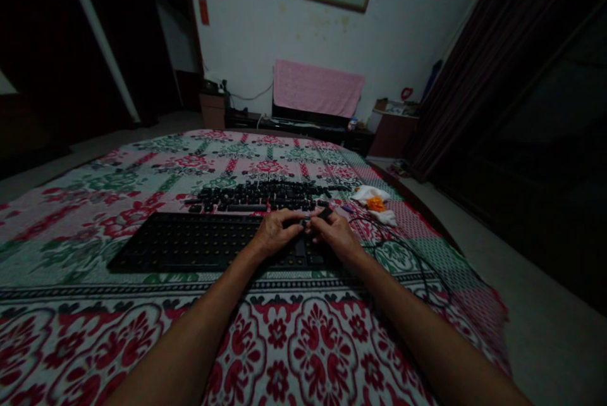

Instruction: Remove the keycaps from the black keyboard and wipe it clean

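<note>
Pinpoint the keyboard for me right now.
In the head view, the black keyboard lies left of centre on the patterned cover, nearer the camera than the loose black keycaps, its right part below the left hand and right hand.

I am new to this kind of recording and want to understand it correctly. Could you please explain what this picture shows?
There is no machine here: a person works with two bare hands. The camera is worn on the head, looking forward and down. On a patterned cover lies a black keyboard with most keycaps off; many loose keycaps lie just beyond it. To the right are a dark cable and a white-and-orange bundle. The left hand and right hand meet above the keyboard's right part. The right seems to pinch a small dark piece, too dim to identify.
</note>
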Demonstrator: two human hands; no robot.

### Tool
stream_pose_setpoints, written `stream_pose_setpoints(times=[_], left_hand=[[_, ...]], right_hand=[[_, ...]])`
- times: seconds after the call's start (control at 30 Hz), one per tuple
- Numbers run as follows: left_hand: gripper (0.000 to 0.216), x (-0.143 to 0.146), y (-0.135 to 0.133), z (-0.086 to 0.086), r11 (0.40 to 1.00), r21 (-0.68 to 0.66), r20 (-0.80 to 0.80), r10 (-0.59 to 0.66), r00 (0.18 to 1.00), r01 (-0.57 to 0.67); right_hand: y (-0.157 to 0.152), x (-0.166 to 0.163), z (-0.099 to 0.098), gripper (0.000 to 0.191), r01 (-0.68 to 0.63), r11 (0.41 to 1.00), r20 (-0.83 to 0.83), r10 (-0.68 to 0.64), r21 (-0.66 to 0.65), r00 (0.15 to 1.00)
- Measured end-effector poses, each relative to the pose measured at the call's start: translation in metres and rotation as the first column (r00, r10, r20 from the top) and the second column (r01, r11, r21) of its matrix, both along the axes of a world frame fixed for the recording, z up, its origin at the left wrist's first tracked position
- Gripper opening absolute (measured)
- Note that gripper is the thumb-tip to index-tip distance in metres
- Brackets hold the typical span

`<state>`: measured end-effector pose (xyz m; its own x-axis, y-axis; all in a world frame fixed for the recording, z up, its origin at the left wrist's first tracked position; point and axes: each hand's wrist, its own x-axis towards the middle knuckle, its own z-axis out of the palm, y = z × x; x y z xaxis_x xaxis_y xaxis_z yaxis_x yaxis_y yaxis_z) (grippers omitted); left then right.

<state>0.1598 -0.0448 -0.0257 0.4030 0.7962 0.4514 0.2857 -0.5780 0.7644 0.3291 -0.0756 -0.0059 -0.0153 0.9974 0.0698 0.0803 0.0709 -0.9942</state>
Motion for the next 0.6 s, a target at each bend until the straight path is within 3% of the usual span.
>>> stream_pose_setpoints(times=[0.2, 0.37, 0.43, 0.53, 0.6], left_hand=[[0.030, 0.002, 0.001, -0.001, 0.996, -0.090, 0.099, -0.009, 0.995, 0.017], [0.029, 0.003, 0.002, -0.001, 0.996, -0.092, 0.099, 0.001, 0.995, 0.009], [0.031, 0.002, 0.003, 0.000, 0.997, -0.061, 0.068, 0.052, 0.996, -0.047], [0.029, -0.003, 0.006, 0.000, 0.976, 0.072, -0.030, 0.210, 0.977, -0.207], [0.025, -0.006, 0.008, -0.002, 0.947, 0.164, -0.100, 0.295, 0.950, -0.277]], right_hand=[[0.004, 0.000, 0.000, 0.024, -0.088, 0.995, 0.142, 0.095, -0.055, 0.985], [0.010, 0.003, -0.002, 0.025, -0.118, 0.992, 0.152, 0.124, -0.051, 0.980], [0.017, 0.011, 0.002, 0.026, -0.131, 0.991, 0.153, 0.136, -0.042, 0.979], [0.033, 0.033, 0.009, 0.024, -0.009, 1.000, 0.261, 0.003, 0.023, 0.965], [0.046, 0.048, 0.012, 0.021, 0.113, 0.992, 0.416, -0.126, 0.057, 0.901]])
